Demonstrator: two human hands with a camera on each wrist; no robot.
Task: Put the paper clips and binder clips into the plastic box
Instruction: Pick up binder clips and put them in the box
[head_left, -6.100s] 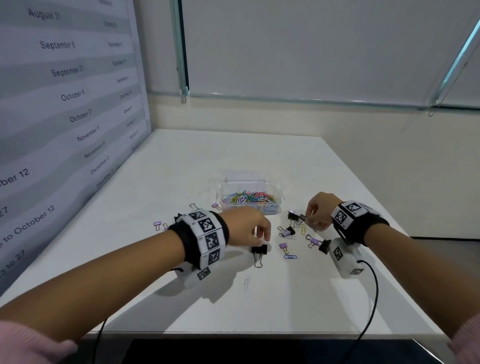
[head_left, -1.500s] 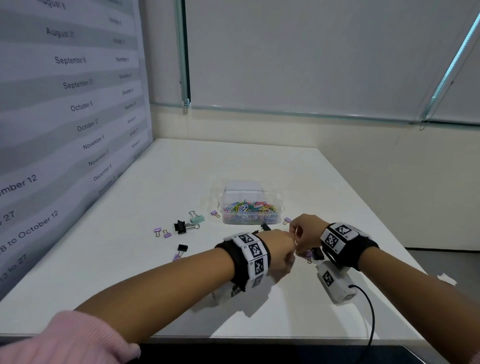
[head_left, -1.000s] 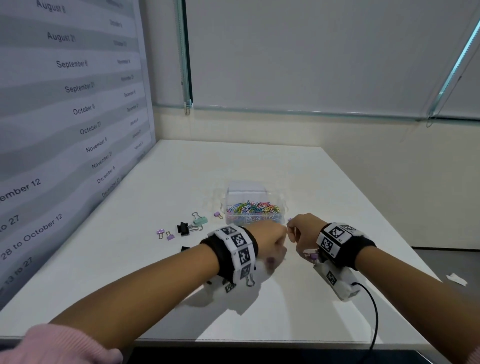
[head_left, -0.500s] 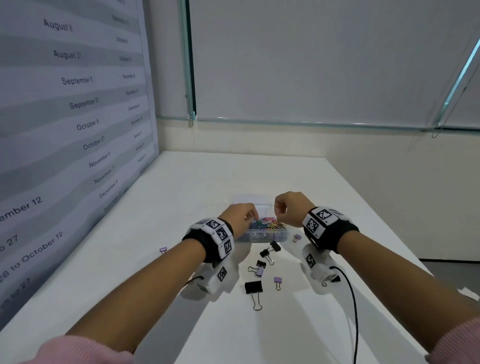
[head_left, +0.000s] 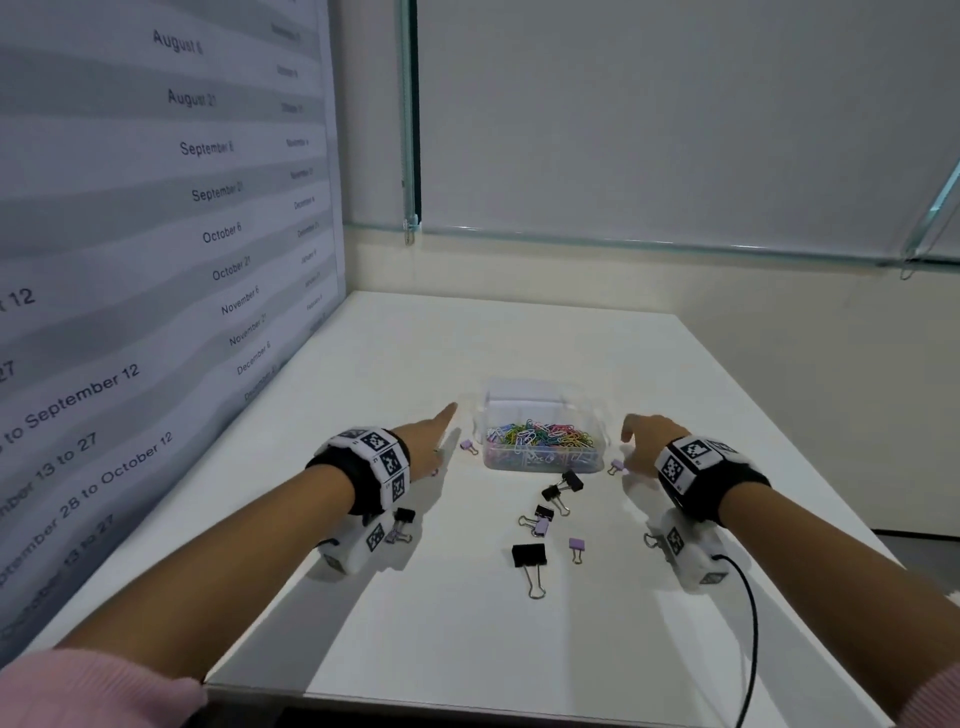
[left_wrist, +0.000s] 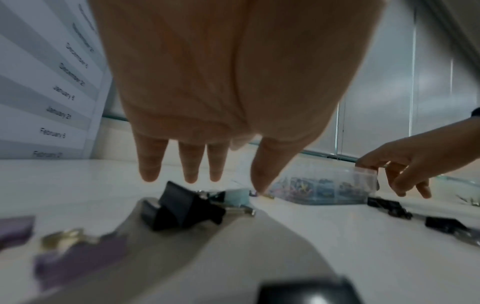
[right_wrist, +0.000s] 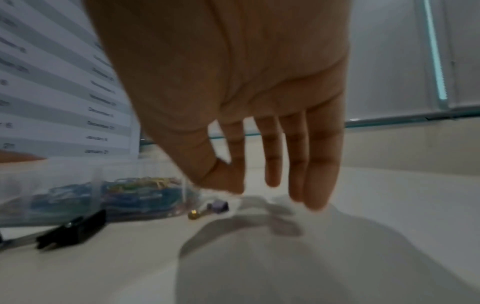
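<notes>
The clear plastic box (head_left: 543, 460) holds a heap of coloured paper clips (head_left: 540, 435). My left hand (head_left: 441, 431) hovers left of it, fingers straight, holding nothing. In the left wrist view it (left_wrist: 207, 181) hangs over a black binder clip (left_wrist: 182, 207) and a teal one (left_wrist: 236, 195). My right hand (head_left: 631, 447) is right of the box, fingers hanging loose and empty, just above a small purple binder clip (right_wrist: 219, 206). Another small purple clip (head_left: 469, 446) lies by the box's left wall. Several black and purple binder clips (head_left: 540, 519) lie in front of the box.
The white table (head_left: 519, 343) meets a calendar wall panel (head_left: 156, 234) on the left; its right edge (head_left: 779, 426) drops off. A large black binder clip (head_left: 529, 555) lies nearest me. A cable (head_left: 750, 623) trails from my right wrist.
Half a second ago both hands were together over the box with curled fingers. They have moved apart to either side of it, lowered, and their fingers have straightened out empty.
</notes>
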